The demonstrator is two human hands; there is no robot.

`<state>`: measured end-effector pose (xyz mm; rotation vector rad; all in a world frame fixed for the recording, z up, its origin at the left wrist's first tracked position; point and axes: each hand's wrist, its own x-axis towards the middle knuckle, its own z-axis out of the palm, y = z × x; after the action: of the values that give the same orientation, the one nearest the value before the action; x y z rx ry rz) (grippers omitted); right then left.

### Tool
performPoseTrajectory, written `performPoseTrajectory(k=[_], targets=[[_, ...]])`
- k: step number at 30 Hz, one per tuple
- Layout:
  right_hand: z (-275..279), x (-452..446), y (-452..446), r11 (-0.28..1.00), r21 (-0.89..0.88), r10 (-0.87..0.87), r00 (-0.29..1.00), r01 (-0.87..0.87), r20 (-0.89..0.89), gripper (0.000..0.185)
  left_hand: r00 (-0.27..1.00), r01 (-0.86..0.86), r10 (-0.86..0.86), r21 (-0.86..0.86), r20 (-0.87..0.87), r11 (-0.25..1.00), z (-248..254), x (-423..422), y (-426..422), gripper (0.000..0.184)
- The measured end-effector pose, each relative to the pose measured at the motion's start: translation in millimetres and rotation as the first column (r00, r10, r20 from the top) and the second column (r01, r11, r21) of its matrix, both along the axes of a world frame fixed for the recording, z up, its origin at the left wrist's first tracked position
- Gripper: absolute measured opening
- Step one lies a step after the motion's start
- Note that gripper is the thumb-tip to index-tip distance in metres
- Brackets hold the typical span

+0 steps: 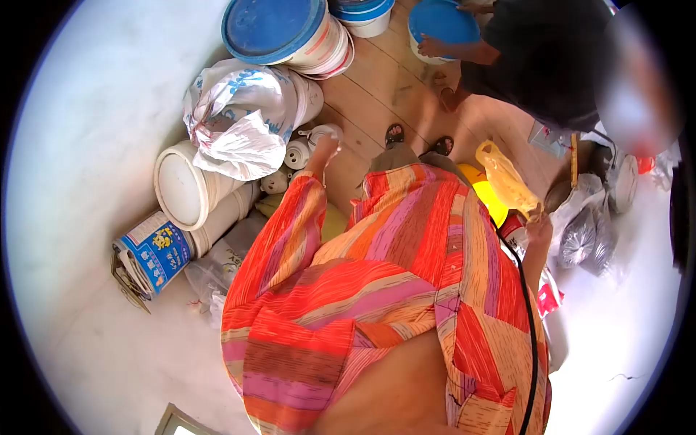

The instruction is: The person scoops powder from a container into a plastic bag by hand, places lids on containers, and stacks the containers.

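Observation:
My right hand [535, 230] is closed on the gathered end of a yellow plastic bag [504, 174]. The bag hangs limp and wrinkled toward the floor, beside a bright yellow rounded thing [490, 201]. At the left, my left hand [326, 151] is closed at a small white object, whose kind I cannot make out. Close by it lie white rounded pieces with holes [296, 154], next to a white plastic sack with blue print [243, 119].
Lidded buckets [192, 185] and a blue printed tin [161, 250] line the left wall. Across from me, a person in dark clothes [540, 65] has hands on a blue-lidded bucket [444, 29]. Knotted plastic bags [583, 235] lie at right. A black cable [533, 326] runs down my shirt.

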<state>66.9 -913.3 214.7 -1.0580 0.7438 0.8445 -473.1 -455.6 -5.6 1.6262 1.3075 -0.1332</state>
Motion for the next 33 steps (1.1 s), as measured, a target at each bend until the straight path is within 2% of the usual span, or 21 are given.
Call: performPoseTrajectory(k=[1,2,3,5,6,7,8,9,13,15,16,18,20,21,23,25,27,28,29,31,33], targets=[[16,-3,18,1.0,-0.003,-0.011,1.0,0.011,-0.002,0.031,0.991,-0.128,0.128,-0.017,0.032,0.992,32,25,13,0.023],[29,-7,35,0.999,-0.046,0.005,0.999,-0.003,0.042,0.03,0.84,-0.502,0.535,-0.246,0.088,0.829,65,44,16,0.023],[30,-8,45,0.996,-0.091,0.024,0.996,-0.016,0.084,0.028,0.845,-0.497,0.529,-0.25,0.08,0.831,92,52,23,0.023],[18,-2,37,0.981,-0.022,0.195,0.959,-0.195,0.206,0.026,0.938,-0.316,0.333,-0.158,0.095,0.935,123,66,24,0.031],[14,1,33,0.968,0.019,0.237,0.941,-0.249,0.242,0.025,0.959,-0.282,0.277,-0.131,-0.054,0.95,117,65,25,0.037],[14,2,35,0.966,0.101,0.209,0.951,-0.236,0.226,0.025,0.981,-0.131,0.137,0.05,-0.135,0.99,99,59,25,0.035],[25,0,44,0.98,0.047,0.175,0.953,-0.192,0.247,0.025,0.975,0.13,-0.094,0.171,-0.201,0.977,85,51,26,0.031],[40,-6,57,0.989,-0.003,0.146,0.952,-0.151,0.269,0.025,0.91,0.378,-0.3,0.277,-0.288,0.883,73,45,28,0.028],[88,-27,93,0.99,-0.026,0.14,0.94,-0.138,0.311,0.027,0.974,0.214,-0.181,0.278,-0.14,0.937,60,39,13,0.028],[109,-41,106,0.992,-0.061,0.121,0.927,-0.107,0.356,0.036,0.985,0.136,-0.126,0.081,-0.117,0.987,69,48,11,0.036],[121,-46,112,0.992,-0.069,0.119,0.928,-0.101,0.352,0.036,0.984,0.142,-0.133,0.072,-0.119,0.987,76,56,10,0.036],[142,-56,126,0.975,-0.029,0.215,0.907,-0.22,0.361,0.049,0.942,0.329,-0.335,0.119,0.033,0.937,110,95,11,0.043],[162,-69,144,0.963,-0.089,0.271,0.887,-0.256,0.374,0.053,0.985,0.16,-0.153,-0.092,0.08,0.983,127,146,-4,0.051],[170,-74,152,0.946,-0.145,0.324,0.863,-0.291,0.387,0.057,0.926,0.353,-0.33,-0.108,0.185,0.929,143,174,-9,0.054],[180,-81,166,0.936,-0.141,0.351,0.844,-0.322,0.405,0.058,0.857,0.367,-0.389,0.13,0.337,0.921,121,220,-49,0.059],[187,-84,176,0.925,-0.133,0.377,0.823,-0.355,0.425,0.06,0.873,0.119,-0.34,0.523,0.35,0.844,114,260,-99,0.056],[193,-87,184,0.845,-0.189,0.524,0.708,-0.5,0.474,0.061,0.883,0.077,-0.37,0.687,0.289,0.722,167,289,-96,0.052],[201,-95,197,0.803,-0.334,0.596,0.66,-0.494,0.458,0.062,0.853,0.094,-0.281,0.401,0.439,0.911,186,298,-88,0.046],[208,-103,207,0.804,-0.333,0.594,0.659,-0.493,0.461,0.062,0.822,0.131,-0.147,0.069,0.55,0.989,194,304,-83,0.04],[216,-112,216,0.615,-0.615,0.786,0.447,-0.494,0.428,0.061,0.84,0.08,-0.076,0.017,0.537,0.997,187,305,-67,0.035],[199,-115,213,0.619,-0.627,0.781,0.456,-0.473,0.427,0.062,0.856,0.026,-0.004,-0.035,0.518,0.999,180,298,-44,0.029]])
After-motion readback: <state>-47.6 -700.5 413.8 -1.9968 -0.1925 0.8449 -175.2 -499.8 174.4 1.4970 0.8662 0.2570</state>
